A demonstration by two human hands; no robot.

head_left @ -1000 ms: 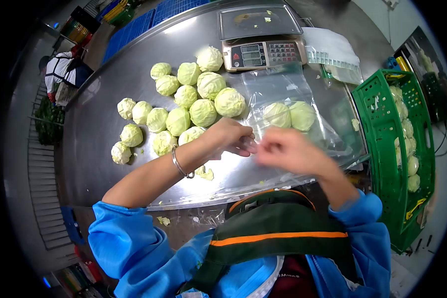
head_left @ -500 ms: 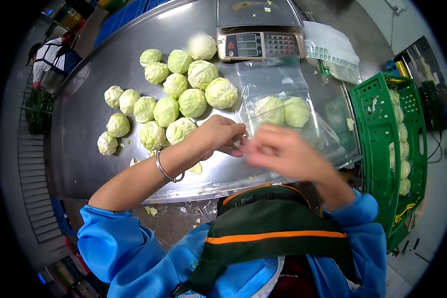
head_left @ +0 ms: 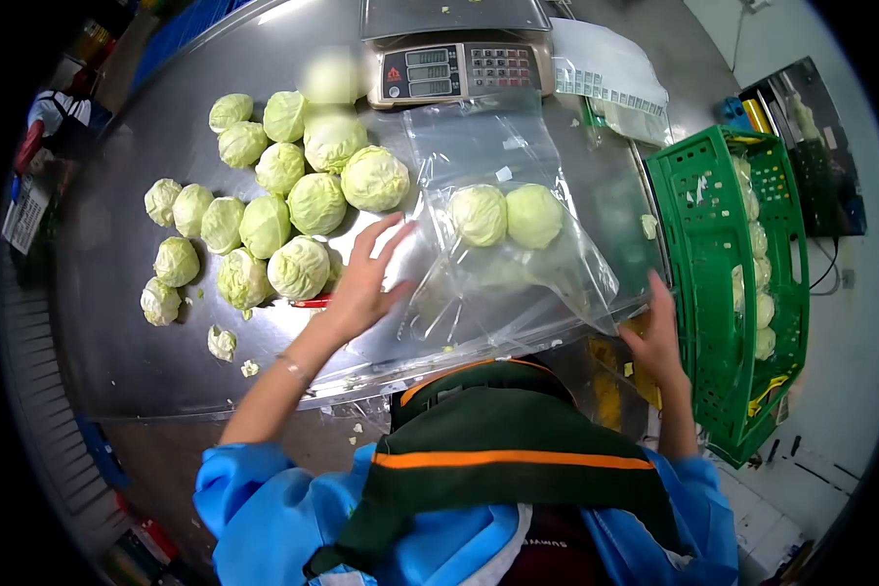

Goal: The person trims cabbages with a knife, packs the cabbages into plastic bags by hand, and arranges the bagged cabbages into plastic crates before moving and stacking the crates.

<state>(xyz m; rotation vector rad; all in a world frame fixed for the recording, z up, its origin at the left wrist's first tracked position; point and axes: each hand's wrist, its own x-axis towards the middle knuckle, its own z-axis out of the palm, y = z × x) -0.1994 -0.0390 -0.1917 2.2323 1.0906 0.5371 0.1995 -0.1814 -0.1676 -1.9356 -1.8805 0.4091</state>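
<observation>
A clear plastic bag (head_left: 493,156) lies flat on the metal table, with two pale green cabbages (head_left: 534,216) inside it. My left hand (head_left: 361,293) is open beside the bag's left edge, fingers spread and holding nothing. At the bag's lower right corner is my right hand (head_left: 660,337), open with thumb and fingers apart. Whether it touches the plastic I cannot tell. Left of the bag sit several loose cabbages (head_left: 317,203), the closest one (head_left: 299,268) just beyond my left hand. A red object (head_left: 313,303), partly hidden, lies between that cabbage and my left wrist.
A digital scale (head_left: 461,73) stands at the back of the table (head_left: 107,361), beside white sheets with labels (head_left: 610,83). On the right is a green crate (head_left: 693,225) holding several cabbages. Leaf scraps (head_left: 222,343) lie near the front edge. Another person (head_left: 59,117) is at far left.
My hands, close together in front of the bag before, have moved apart: left hand to the left, right hand to the bag's right corner. The whole view has shifted, and the red object now shows.
</observation>
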